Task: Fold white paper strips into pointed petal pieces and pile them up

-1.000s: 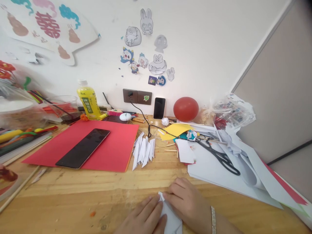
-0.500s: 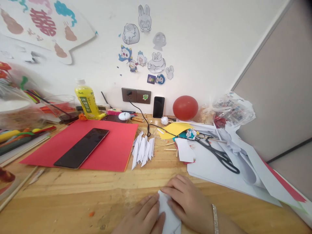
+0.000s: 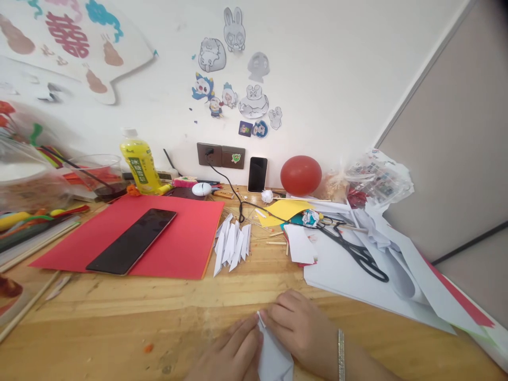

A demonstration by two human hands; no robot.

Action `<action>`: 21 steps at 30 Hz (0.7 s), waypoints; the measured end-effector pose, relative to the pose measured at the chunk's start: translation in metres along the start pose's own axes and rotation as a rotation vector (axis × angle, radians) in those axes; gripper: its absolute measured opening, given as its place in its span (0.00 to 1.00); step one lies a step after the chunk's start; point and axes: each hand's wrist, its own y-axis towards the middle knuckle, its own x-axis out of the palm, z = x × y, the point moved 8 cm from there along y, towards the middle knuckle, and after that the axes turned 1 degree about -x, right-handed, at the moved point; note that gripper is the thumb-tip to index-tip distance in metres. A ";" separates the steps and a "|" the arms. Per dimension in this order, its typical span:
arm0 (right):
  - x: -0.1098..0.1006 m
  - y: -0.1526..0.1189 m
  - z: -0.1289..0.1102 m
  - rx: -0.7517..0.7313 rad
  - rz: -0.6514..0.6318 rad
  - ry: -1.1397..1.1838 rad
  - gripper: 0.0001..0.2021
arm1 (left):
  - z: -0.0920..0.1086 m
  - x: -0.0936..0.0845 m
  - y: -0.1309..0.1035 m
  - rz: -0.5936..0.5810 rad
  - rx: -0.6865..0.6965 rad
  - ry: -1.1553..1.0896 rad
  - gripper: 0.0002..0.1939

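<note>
A folded white paper [image 3: 274, 353] lies on the wooden table at the bottom centre, its pointed tip away from me. My left hand [image 3: 234, 352] presses on its left edge, fingers together near the tip. From the right, my right hand [image 3: 297, 328] closes its fingers on the paper by the tip, where a small fold shows; a sparkling bracelet is on that wrist. Beyond the hands, a group of folded white paper strips [image 3: 232, 244] rests on the table. The lower end of the paper runs out of view.
A black phone [image 3: 133, 241] lies on red paper [image 3: 182, 241] at left, with a yellow bottle [image 3: 141, 161] behind. Black-handled scissors [image 3: 357, 254] rest on white sheets [image 3: 337, 286] at right. Near the wall are a red balloon [image 3: 300, 175] and a standing phone [image 3: 257, 174].
My right hand has shifted slightly left, its fingers drawn in closer to the paper's tip. My left thumb has moved off the paper's surface and is now mostly hidden.
</note>
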 end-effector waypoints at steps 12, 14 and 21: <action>-0.005 0.000 0.024 0.275 0.092 0.285 0.10 | 0.004 0.000 0.005 -0.060 0.160 0.150 0.18; -0.001 -0.002 0.032 0.372 0.127 0.375 0.09 | 0.001 0.014 0.001 -0.093 0.137 0.141 0.21; 0.011 -0.008 0.041 0.519 0.131 0.460 0.08 | -0.001 0.018 -0.002 -0.051 0.120 0.205 0.29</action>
